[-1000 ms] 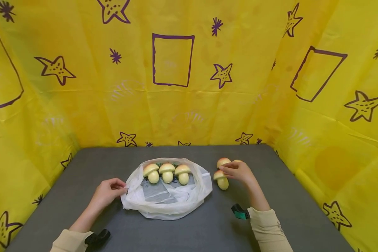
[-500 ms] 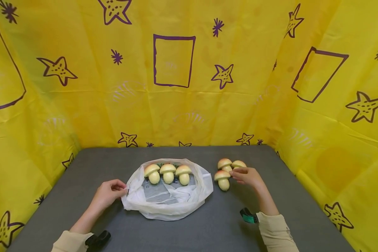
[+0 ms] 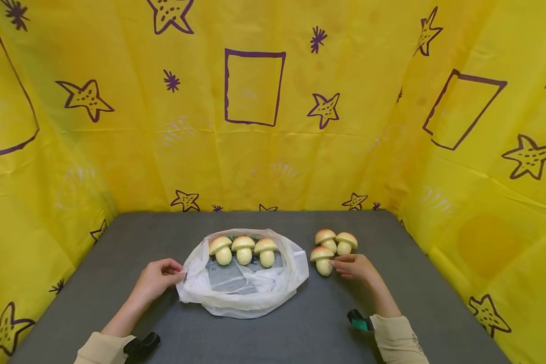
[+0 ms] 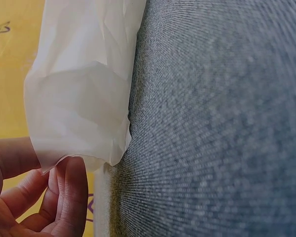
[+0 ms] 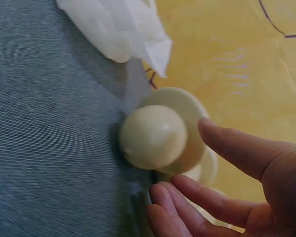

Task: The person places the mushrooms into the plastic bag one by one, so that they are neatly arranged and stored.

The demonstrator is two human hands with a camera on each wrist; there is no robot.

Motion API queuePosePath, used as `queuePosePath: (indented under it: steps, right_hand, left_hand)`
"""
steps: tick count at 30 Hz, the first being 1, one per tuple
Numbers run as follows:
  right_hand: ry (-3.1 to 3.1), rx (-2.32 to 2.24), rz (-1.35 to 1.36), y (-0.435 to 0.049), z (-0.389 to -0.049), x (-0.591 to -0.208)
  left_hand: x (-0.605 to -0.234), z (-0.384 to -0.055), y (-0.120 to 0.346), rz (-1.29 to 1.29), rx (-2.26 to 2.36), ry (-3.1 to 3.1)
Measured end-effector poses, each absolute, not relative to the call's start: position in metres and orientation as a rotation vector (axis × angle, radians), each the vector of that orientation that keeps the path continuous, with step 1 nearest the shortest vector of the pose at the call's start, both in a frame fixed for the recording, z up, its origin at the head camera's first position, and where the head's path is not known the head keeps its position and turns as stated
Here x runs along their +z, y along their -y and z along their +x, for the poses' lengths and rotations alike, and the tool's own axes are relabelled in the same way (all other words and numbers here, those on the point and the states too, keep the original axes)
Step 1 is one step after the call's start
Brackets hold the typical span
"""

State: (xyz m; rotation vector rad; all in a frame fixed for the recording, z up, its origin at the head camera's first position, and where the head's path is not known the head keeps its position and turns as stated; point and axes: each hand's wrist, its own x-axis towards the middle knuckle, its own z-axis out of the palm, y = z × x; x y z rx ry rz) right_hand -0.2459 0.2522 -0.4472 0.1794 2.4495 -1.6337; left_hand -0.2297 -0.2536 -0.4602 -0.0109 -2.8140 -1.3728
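Observation:
A white plastic bag [image 3: 243,307] lies on the table with its mouth spread wide. Three toy mushrooms [image 3: 243,247] with cream stems and reddish caps sit in a row in it. My left hand [image 3: 153,279] pinches the bag's left edge between thumb and fingers; the left wrist view shows the thin film [image 4: 84,113] there. Right of the bag, three more mushrooms are grouped on the table. My right hand [image 3: 357,268] is at the nearest mushroom [image 3: 322,260]. In the right wrist view, thumb and fingers [image 5: 227,148] stand apart about this mushroom [image 5: 153,136], not curled round it.
The dark grey table [image 3: 273,341] carries everything. Behind the nearest mushroom stand two others, one mushroom [image 3: 325,237] at the back left and one mushroom [image 3: 346,242] at the back right. Yellow patterned cloth [image 3: 255,162] walls the back and both sides.
My right hand has drawn back from above the right-hand mushrooms, moving right and toward me to beside the nearest one. My left hand keeps its pinch on the bag.

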Motion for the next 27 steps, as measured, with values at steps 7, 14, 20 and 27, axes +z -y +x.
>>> queuePosePath:
  steps: [7, 14, 20, 27]
  right_hand:
    - [-2.407, -1.634, 0.177, -0.247, -0.251, -0.461]
    - [-2.493, -1.533, 0.193, -0.240, -0.253, -0.465]
    - [-2.561, -1.467, 0.207, -0.237, -0.254, -0.467]
    - [-2.541, -1.451, 0.190, -0.237, -0.256, -0.465]
  left_hand:
    - [-0.461, -0.228, 0.254, -0.002, -1.370, 2.805]
    - [-0.461, -0.225, 0.255, 0.009, -1.383, 2.810]
    - [-0.463, -0.225, 0.256, 0.011, -1.380, 2.822]
    - [-0.461, -0.225, 0.259, 0.011, -1.364, 2.826]
